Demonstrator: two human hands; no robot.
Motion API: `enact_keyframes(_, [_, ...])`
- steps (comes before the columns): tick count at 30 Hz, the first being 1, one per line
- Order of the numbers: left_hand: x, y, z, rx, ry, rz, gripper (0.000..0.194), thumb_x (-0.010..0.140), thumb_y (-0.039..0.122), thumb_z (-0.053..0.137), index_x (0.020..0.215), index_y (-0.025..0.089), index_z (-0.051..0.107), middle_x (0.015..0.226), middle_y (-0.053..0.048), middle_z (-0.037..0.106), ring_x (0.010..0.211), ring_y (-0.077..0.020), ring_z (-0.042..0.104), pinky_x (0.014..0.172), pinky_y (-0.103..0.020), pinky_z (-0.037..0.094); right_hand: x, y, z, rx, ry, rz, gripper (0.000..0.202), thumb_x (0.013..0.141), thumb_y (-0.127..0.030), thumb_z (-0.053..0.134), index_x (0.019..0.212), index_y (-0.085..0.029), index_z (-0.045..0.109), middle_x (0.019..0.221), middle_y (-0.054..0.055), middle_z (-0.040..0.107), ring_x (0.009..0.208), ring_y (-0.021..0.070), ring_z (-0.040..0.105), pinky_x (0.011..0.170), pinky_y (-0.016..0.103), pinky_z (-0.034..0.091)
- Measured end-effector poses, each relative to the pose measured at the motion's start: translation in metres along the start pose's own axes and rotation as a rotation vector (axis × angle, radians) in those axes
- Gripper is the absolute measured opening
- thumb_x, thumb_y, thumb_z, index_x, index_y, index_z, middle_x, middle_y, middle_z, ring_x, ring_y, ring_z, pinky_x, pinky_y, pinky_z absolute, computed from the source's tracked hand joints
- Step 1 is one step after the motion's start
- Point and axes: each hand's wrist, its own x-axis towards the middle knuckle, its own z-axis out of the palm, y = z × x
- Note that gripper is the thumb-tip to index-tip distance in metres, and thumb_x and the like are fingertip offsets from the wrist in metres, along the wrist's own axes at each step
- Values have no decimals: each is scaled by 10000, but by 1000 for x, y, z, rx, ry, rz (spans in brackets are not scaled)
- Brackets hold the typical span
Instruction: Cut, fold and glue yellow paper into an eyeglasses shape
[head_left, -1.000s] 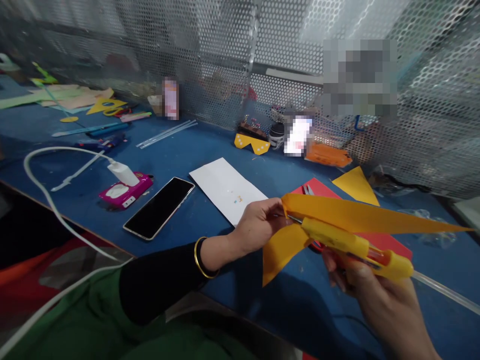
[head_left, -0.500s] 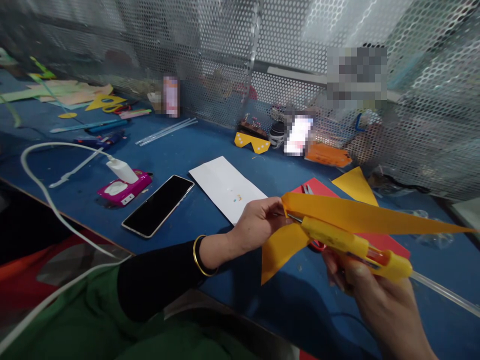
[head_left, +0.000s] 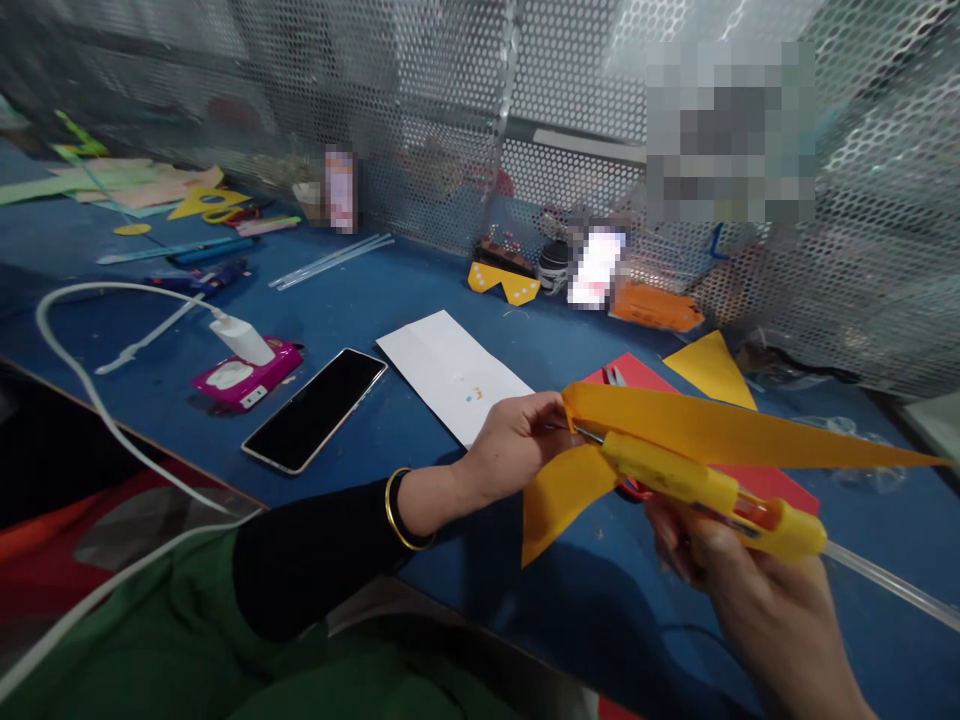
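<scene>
My left hand (head_left: pixel 514 448) pinches the folded corner of an orange-yellow sheet piece (head_left: pixel 720 425), whose long pointed part stretches to the right and whose shorter flap hangs below. My right hand (head_left: pixel 739 570) is wrapped round a yellow glue gun (head_left: pixel 675 475) with a clear glue stick (head_left: pixel 889 583) coming out of its back. The gun's metal tip reaches into the fold beside my left fingertips; the exact contact is hidden. Under the orange-yellow piece lie a red sheet (head_left: pixel 780 485) and red-handled scissors (head_left: pixel 634 490), both partly covered.
A white sheet (head_left: pixel 450 370), a black phone (head_left: pixel 319 410) and a pink power adapter (head_left: pixel 251 375) with a white cable lie to the left. Behind stand a yellow cut-out (head_left: pixel 504 284) and a lit phone (head_left: pixel 596 268), before a perforated metal screen (head_left: pixel 420 110).
</scene>
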Motion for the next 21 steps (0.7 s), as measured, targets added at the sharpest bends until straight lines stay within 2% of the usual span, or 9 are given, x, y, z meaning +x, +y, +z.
enact_keyframes(7, [-1,3,2,0,-1,-10,122,747,191,738,866,180,714,917,-23,760,892,-169,717,871,-324,563,3,-2,0,-33,-2,3,425,958,-493,498,630,-226,548,541,-8,505,463,111,476,401,232,341])
enact_keyframes(16, [-1,0,1,-43,-3,-33,157,751,228,744,891,175,697,964,-43,751,907,-181,704,843,-320,546,2,2,-2,-59,-34,-5,384,968,-442,492,665,-219,568,539,-13,513,460,102,484,392,228,324])
enact_keyframes(21, [2,-8,-2,-47,5,14,169,714,214,769,859,165,698,905,-36,740,891,-184,698,869,-323,528,4,-3,-1,-28,-35,-37,420,958,-521,502,676,-219,574,557,-12,523,450,96,462,383,234,305])
